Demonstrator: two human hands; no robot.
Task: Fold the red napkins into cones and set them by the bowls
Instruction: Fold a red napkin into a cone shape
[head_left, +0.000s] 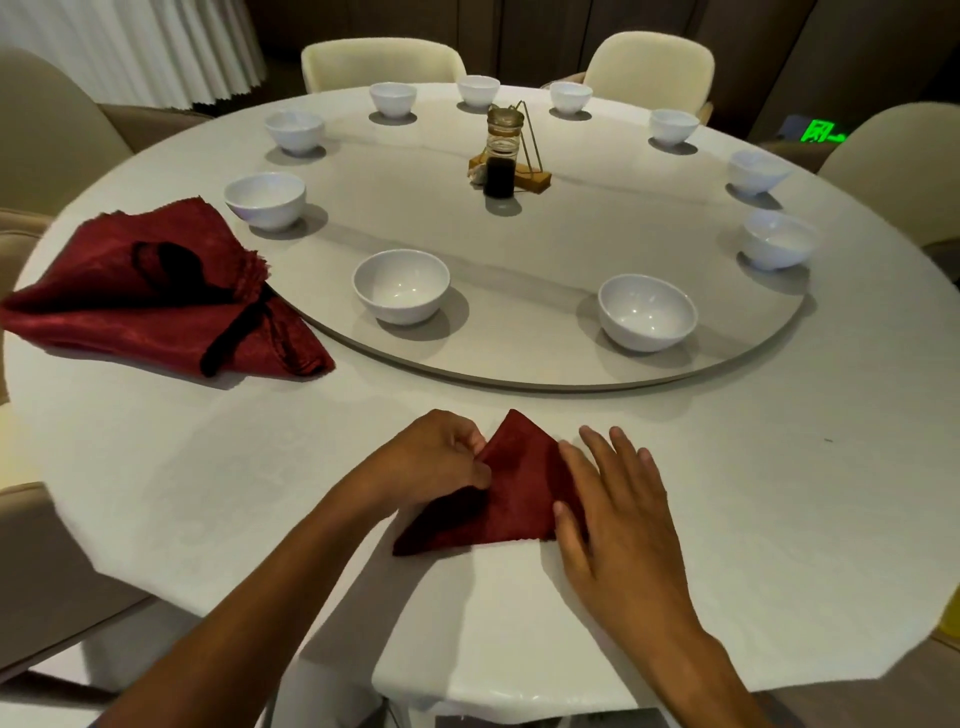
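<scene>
— What sort of room is it?

— A dining room: dark wall panels at the back, a pleated white curtain (171, 47) on the far left, cream chairs (382, 62) around a large round desk (208, 467) under a white cloth. A green lit sign (823, 132) glows on the right.

— And on the desk?

— A grey turntable (519, 353) fills the middle, with ten white bowls (401, 286) spaced round its rim. At its centre stands a dark sauce bottle (500, 156) beside a small wooden stand (530, 179) with a wire frame.

— Where are the napkins?

— A stack of red napkins (130, 291) lies on the left, off the turntable, bound by a dark band (234, 327), near the bowl at the turntable's left edge. One red napkin (514, 493) lies flat at the near edge, folded into a triangle with its point toward the turntable.

— What are the hands doing?

— The left hand (431, 457) has its fingers curled, pinching the napkin's upper left edge. The right hand (618, 514) lies flat with straight, spread fingers (631, 452), its thumb pressing the napkin's right side.

— Anything in the way?

— The right hand covers the napkin's right corner. The nearest bowls sit well apart from the napkin, beyond the turntable's rim.
</scene>
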